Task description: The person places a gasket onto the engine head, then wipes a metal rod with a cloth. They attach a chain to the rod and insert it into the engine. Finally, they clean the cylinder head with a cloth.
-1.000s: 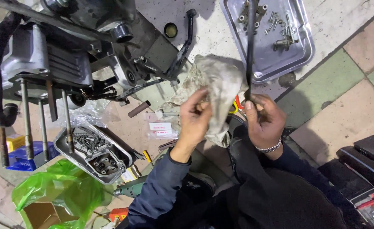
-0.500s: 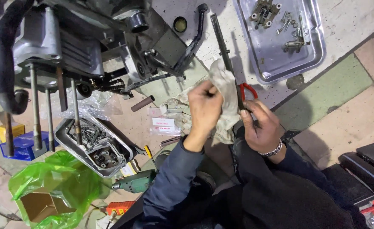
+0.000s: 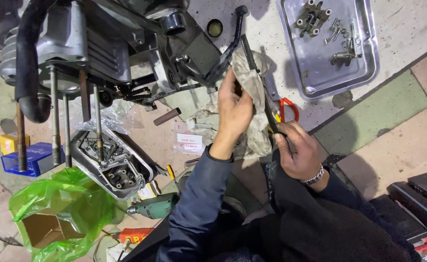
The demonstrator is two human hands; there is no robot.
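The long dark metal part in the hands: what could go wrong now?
1. The right hand grips the long dark part only at its lower end; it might slip.
2. The dirty rag under the left hand may snag on the engine close by.

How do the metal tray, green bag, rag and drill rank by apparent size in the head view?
1. Green bag and metal tray: look alike, unsure.
2. Rag, partly hidden by the left hand.
3. Drill.
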